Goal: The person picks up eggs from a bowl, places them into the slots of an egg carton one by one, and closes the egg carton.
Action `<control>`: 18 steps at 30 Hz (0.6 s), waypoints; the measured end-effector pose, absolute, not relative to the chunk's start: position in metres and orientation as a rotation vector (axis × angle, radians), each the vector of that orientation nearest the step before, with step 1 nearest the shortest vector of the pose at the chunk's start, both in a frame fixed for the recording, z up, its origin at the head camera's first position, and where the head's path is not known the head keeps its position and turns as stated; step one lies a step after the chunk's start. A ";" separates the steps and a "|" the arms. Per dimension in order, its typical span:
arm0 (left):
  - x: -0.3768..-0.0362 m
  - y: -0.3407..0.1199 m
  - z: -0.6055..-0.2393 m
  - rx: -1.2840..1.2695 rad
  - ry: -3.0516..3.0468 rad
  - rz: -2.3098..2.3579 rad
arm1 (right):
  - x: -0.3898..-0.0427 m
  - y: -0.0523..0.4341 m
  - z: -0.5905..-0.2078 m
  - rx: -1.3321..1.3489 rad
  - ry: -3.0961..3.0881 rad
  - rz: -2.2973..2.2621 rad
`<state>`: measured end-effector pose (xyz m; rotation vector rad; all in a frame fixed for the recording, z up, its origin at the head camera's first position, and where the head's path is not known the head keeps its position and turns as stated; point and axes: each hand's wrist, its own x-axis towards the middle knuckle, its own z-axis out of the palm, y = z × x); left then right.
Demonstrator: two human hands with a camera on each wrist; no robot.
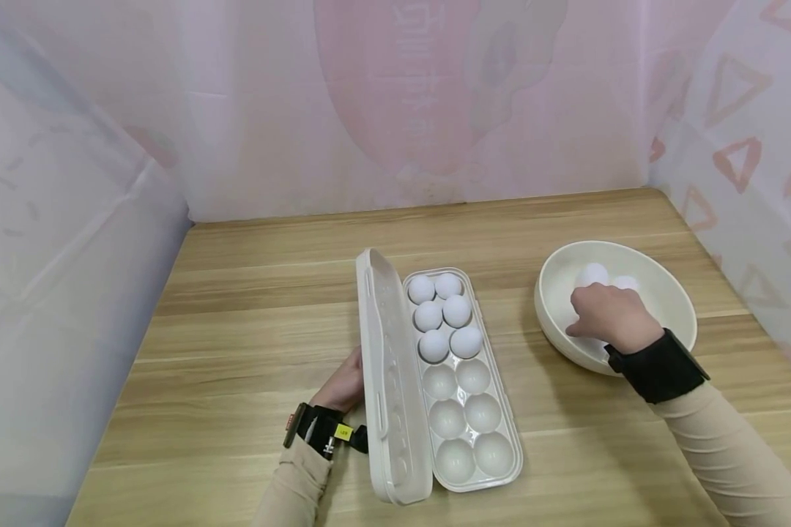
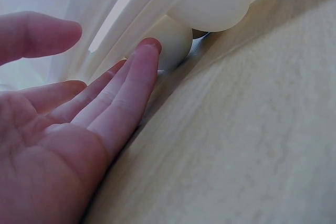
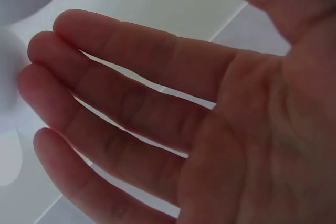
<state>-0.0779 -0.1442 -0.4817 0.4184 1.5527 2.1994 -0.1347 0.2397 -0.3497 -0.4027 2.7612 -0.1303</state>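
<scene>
1. An egg tray [image 1: 494,468] lies on the wooden desk [image 1: 250,322], its lid [image 1: 385,380] standing open along the tray's left edge.
2. Six white eggs [image 1: 443,315] fill the tray's far cups in two columns; the six near cups are empty.
3. The left hand [image 1: 344,384] rests on the desk just left of the tray, against the outside of the lid. The left wrist view shows it open, fingers [image 2: 131,85] straight, their tips touching the lid's underside.
4. A cream bowl [image 1: 666,293] sits on the desk to the right of the tray, well apart from it.
5. The right hand [image 1: 606,316] reaches down into the bowl. In the right wrist view its fingers [image 3: 131,103] are spread and nearly straight, gripping nothing.
6. Two loose eggs [image 1: 593,274] show in the bowl just beyond the right hand, on the side away from the person.
7. Both wrists wear black straps, and both sleeves are beige.
</scene>
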 end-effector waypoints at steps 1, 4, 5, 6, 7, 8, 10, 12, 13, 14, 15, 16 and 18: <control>-0.078 -0.144 -0.482 0.413 1.545 2.200 | -0.135 0.240 -0.350 -0.397 2.758 -0.129; -0.077 -0.144 -0.481 0.396 1.537 2.196 | -0.136 0.241 -0.352 -0.384 2.756 -0.120; -0.077 -0.144 -0.481 0.391 1.537 2.195 | -0.137 0.241 -0.352 -0.383 2.755 -0.117; -0.077 -0.144 -0.480 0.386 1.541 2.191 | -0.137 0.241 -0.352 -0.381 2.749 -0.113; -0.077 -0.144 -0.480 0.382 1.547 2.187 | -0.138 0.241 -0.352 -0.379 2.741 -0.110; -0.077 -0.144 -0.479 0.377 1.555 2.180 | -0.138 0.241 -0.352 -0.378 2.732 -0.105; -0.078 -0.144 -0.479 0.366 1.567 2.169 | -0.139 0.242 -0.352 -0.382 2.712 -0.095; -0.078 -0.144 -0.478 0.364 1.579 2.158 | -0.139 0.242 -0.353 -0.383 2.690 -0.087; -0.078 -0.145 -0.478 0.364 1.583 2.156 | -0.140 0.242 -0.353 -0.386 2.682 -0.082; -0.078 -0.145 -0.478 0.365 1.585 2.155 | -0.140 0.241 -0.353 -0.389 2.676 -0.075; -0.078 -0.145 -0.478 0.369 1.587 2.154 | -0.140 0.241 -0.354 -0.396 2.671 -0.064; -0.078 -0.145 -0.478 0.372 1.590 2.154 | -0.140 0.240 -0.354 -0.403 2.665 -0.052; -0.078 -0.145 -0.478 0.374 1.591 2.153 | -0.139 0.239 -0.354 -0.421 2.654 -0.024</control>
